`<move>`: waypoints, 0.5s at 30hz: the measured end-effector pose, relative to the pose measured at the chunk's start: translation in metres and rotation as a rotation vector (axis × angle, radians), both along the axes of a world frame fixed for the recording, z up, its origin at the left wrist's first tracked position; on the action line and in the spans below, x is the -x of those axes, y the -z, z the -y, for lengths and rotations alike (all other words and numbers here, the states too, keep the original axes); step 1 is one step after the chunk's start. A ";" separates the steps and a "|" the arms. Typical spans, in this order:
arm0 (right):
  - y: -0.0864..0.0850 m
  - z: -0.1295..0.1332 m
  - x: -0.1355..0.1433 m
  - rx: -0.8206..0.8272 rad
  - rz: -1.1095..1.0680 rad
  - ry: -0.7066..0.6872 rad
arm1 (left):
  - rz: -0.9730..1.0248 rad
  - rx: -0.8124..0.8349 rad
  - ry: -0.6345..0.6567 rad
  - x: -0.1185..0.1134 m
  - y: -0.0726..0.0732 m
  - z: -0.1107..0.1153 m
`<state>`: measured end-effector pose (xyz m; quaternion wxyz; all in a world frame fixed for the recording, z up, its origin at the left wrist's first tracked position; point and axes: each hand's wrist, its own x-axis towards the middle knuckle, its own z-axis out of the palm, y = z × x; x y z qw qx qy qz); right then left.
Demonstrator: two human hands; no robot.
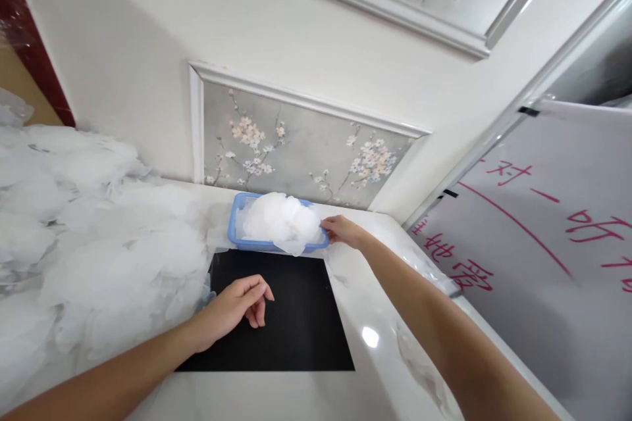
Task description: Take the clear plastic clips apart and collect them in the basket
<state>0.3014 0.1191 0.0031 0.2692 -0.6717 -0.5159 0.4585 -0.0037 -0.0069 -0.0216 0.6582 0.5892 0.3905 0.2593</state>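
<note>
A blue plastic basket (237,223) stands near the wall, heaped with thin, white, translucent pieces (281,218). At its right end is my right hand (344,231), with the fingers closed on the rim at the corner; the fingertips are partly hidden. My left hand (241,302) hovers over or rests on a black mat (306,322) in front of the basket. Its fingers are loosely curled and apart, with nothing visible in them. Beside the left wrist, a small bluish item (205,295) shows in part at the mat's left edge.
A large pile of similar white pieces (123,243) covers the left of the white marbled tabletop (276,398). Behind the basket rises a wall with a framed floral panel (296,145). A whiteboard (543,263) with red writing stands at the right.
</note>
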 end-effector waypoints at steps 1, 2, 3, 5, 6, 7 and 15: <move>0.001 -0.002 0.002 0.027 -0.027 -0.009 | -0.005 -0.002 -0.001 0.000 -0.001 0.000; 0.002 -0.004 0.005 0.046 -0.054 -0.014 | -0.011 -0.003 -0.002 0.000 -0.002 0.001; 0.002 -0.005 0.007 0.055 -0.081 -0.015 | -0.017 -0.005 -0.003 0.000 -0.003 0.001; 0.003 -0.002 0.011 0.044 -0.131 0.000 | -0.025 -0.008 -0.006 0.000 -0.005 0.002; 0.003 0.002 0.014 0.027 -0.154 0.013 | -0.027 -0.009 -0.008 0.000 -0.006 0.002; 0.003 0.008 0.016 0.004 -0.176 0.030 | -0.029 -0.011 -0.009 0.000 -0.007 0.002; -0.027 0.102 0.005 -0.221 -0.331 0.177 | -0.035 -0.144 -0.092 0.000 -0.048 0.004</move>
